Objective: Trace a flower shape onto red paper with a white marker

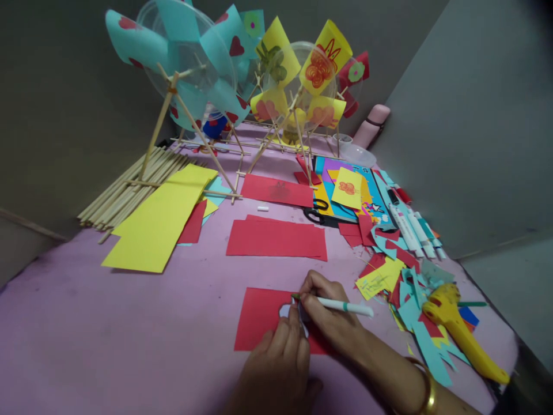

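Observation:
My right hand (pixel 325 305) grips a white marker (pixel 345 306) with a green tip and a green band. Its tip meets the edge of a small pale paper cutout (pixel 284 311) on a red paper piece (pixel 257 317). With fingers stretched out, my left hand (pixel 283 349) presses the cutout down onto the red paper. My hands cover much of the cutout, so its full shape is hidden. Beyond them lie stacked red paper strips (pixel 276 239) and another red strip (pixel 259 189) with a dark drawing.
Stick-framed wheels with blue (pixel 185 52) and yellow paper (pixel 326 57) stand at the back. Yellow sheets (pixel 159 216) and wooden sticks (pixel 116 190) lie left. Scissors (pixel 314 216), markers (pixel 408 230), paper scraps (pixel 408 297) and a yellow glue gun (pixel 464 331) are right.

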A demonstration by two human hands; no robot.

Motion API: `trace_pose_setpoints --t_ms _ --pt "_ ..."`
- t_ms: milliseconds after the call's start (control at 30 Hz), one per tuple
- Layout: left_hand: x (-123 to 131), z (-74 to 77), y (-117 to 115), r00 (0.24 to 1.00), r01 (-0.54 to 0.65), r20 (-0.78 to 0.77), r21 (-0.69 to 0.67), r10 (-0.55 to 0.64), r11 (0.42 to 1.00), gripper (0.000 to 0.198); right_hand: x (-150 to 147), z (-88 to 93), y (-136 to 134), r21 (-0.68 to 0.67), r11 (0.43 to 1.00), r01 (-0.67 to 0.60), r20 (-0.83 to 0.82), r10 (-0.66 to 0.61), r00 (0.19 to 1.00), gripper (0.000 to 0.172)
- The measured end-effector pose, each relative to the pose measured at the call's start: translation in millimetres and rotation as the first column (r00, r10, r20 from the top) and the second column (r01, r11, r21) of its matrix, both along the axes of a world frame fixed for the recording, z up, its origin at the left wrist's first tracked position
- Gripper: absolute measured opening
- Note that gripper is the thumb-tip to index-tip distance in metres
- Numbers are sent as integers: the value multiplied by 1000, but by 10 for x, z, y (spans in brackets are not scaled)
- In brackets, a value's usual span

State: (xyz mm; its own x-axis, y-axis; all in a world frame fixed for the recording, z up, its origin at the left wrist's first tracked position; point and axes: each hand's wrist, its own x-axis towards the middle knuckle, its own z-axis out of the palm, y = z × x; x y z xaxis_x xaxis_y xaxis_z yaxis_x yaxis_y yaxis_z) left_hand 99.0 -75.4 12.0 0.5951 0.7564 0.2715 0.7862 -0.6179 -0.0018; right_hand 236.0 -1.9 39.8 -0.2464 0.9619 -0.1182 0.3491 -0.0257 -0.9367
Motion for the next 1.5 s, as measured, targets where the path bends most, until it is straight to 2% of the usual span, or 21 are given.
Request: trace_pose_setpoints --t_ms 433,700,1033,1267,1500 --pt "-16 34 25 999 25 -33 25 -24 999 51 4 11 -3 31 1000 3 13 -4 1000 12" --pt "-30 68 32 996 59 -61 -37 -61 998 49 -4 21 1 22 1000 15 -2 -15 1000 12" --pt "-49 97 83 999 34 29 -126 -30 991 50 -21 15 8 38 999 17 8 -17 1000 11" --pt "-20 108 100 999 17 49 -122 -11 992 57 1 6 -18 26 999 33 -19 -32 999 10" --pt "-25 80 95 997 13 74 -83 -6 997 56 22 -18 -3 15 999 42 -28 -42 999 11"
